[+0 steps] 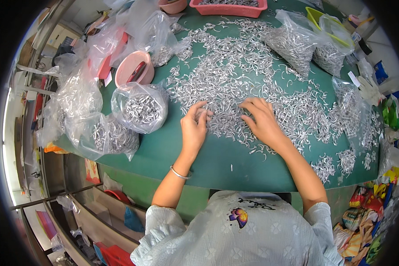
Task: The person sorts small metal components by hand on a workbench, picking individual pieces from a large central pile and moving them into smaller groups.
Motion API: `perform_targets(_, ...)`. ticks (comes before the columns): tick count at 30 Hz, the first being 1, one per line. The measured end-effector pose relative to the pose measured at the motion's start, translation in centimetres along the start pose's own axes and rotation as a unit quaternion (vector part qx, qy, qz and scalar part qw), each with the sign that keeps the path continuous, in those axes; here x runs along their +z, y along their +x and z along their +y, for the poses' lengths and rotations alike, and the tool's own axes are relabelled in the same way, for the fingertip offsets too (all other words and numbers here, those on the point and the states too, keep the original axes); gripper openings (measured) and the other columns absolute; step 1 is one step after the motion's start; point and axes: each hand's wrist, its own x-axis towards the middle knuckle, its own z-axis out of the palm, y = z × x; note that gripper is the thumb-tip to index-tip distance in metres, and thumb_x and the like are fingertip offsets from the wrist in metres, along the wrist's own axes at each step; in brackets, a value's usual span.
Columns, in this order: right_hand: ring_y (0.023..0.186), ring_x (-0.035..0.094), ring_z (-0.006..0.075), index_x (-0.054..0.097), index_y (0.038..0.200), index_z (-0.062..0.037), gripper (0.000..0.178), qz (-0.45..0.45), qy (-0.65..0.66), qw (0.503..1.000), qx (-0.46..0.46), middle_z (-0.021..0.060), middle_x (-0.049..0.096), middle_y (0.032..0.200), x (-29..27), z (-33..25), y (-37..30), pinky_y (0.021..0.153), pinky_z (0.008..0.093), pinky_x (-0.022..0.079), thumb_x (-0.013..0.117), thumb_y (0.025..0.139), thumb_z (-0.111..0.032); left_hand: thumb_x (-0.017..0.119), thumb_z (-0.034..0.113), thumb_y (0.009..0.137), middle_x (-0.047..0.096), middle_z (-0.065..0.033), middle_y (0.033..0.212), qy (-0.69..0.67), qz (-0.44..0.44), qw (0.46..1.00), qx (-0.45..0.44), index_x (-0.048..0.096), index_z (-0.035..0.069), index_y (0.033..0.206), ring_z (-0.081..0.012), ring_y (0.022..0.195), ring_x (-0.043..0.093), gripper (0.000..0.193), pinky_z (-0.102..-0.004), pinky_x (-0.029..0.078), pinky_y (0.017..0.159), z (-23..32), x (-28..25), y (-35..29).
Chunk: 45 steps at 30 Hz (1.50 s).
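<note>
Many small, curved, silvery metal pieces (228, 84) are spread in a loose heap over the green table (199, 159). At the near edge of the heap my left hand (195, 124) rests among the pieces, its fingers bent and its thumb apart from the forefinger. My right hand (262, 122) lies across from it on the same heap, with curved fingers and the thumb held away from them. No piece can be made out in either hand. Left of my left hand stands a clear plastic bag (140, 108) partly filled with such pieces.
A pink tub (135, 68) holds a red-handled tool (137, 72). More filled plastic bags (292, 46) stand at the far right and left. A pink tray (228, 9) sits at the far edge. Small separate piles (323, 168) lie near the right front edge.
</note>
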Motion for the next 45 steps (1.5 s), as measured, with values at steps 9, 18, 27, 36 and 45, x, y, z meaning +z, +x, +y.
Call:
perform_targets(9, 0.111, 0.05, 0.0277, 0.064, 0.095, -0.0058, 0.019, 0.019, -0.048, 0.995, -0.083, 0.0096, 0.056, 0.113, 2.0, 0.0, -1.3, 0.096, 0.0422, 0.034, 0.071, 0.078, -0.012, 0.07, 0.003, 0.079, 0.059, -0.0096, 0.109, 0.26, -0.017, 0.946, 0.194, 0.065, 0.005, 0.106, -0.029, 0.106, 0.054, 0.028, -0.0385, 0.038, 0.093, 0.3, 0.6, -1.7)
perform_targets(18, 0.101, 0.051, 0.0282, 0.064, 0.09, -0.0032, 0.016, 0.071, -0.062, 0.995, -0.037, 0.0094, 0.056, 0.103, 1.2, -1.3, -1.7, 0.09, 0.0421, 0.036, 0.07, 0.077, -0.01, 0.071, 0.006, 0.078, 0.056, -0.0084, 0.112, 0.347, -0.06, 0.911, 0.215, 0.063, 0.007, 0.105, -0.0281, 0.107, 0.052, 0.028, -0.0416, 0.034, 0.093, -0.6, 0.2, -2.5)
perform_targets(27, 0.096, 0.052, 0.0249, 0.062, 0.084, -0.0071, 0.009, 0.133, -0.109, 0.978, -0.117, 0.0054, 0.057, 0.089, 4.0, -1.4, -0.1, 0.086, 0.0432, 0.036, 0.06, 0.076, -0.009, 0.069, 0.005, 0.081, 0.056, -0.0158, 0.126, 0.361, -0.08, 0.897, 0.242, 0.061, 0.004, 0.112, -0.0344, 0.117, 0.051, 0.032, -0.0422, 0.035, 0.1, -0.1, -0.2, -2.6)
perform_targets(36, 0.102, 0.056, 0.025, 0.063, 0.087, -0.0064, 0.019, 0.225, -0.099, 0.968, -0.044, 0.006, 0.063, 0.103, -5.1, 1.5, -8.7, 0.088, 0.0378, 0.041, 0.073, 0.073, -0.012, 0.065, 0.006, 0.084, 0.051, -0.0177, 0.131, 0.363, -0.132, 0.887, 0.253, 0.056, 0.0, 0.117, -0.0362, 0.122, 0.046, 0.035, -0.0469, 0.029, 0.107, 0.7, 2.4, -2.1)
perform_targets(45, 0.083, 0.06, 0.0246, 0.062, 0.1, -0.0043, 0.03, 0.504, -0.258, 0.743, 0.358, 0.0095, 0.067, 0.091, -20.9, 14.9, -32.5, 0.076, 0.0386, 0.047, 0.077, 0.075, -0.011, 0.066, 0.011, 0.085, 0.04, -0.0176, 0.145, 0.362, -0.184, 0.873, 0.271, 0.046, 0.003, 0.135, -0.039, 0.135, 0.034, 0.054, -0.0487, 0.024, 0.112, 1.5, 6.6, -1.9)
